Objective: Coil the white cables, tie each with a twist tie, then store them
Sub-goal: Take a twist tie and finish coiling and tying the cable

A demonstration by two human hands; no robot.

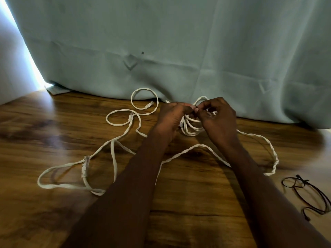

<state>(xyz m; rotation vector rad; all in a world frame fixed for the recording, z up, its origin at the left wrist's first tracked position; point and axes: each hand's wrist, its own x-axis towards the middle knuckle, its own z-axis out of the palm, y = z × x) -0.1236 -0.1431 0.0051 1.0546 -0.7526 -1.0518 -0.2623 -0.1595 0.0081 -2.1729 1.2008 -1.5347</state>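
A small coil of white cable [191,128] hangs between my two hands near the back of the wooden table [188,194]. My left hand [171,116] grips the coil's top from the left. My right hand [217,116] pinches a thin dark twist tie [195,106] at the coil's top, fingertips meeting those of the left hand. Loose white cables [114,158] with clear plugs sprawl over the table to the left. Another twisted white cable [265,140] loops off to the right, partly hidden under my forearms.
A pale green curtain [179,51] hangs down to the table's back edge right behind my hands. Thin black ties [308,192] lie in a loose bundle at the right edge of the table. A folded paper [57,89] sits at the back left.
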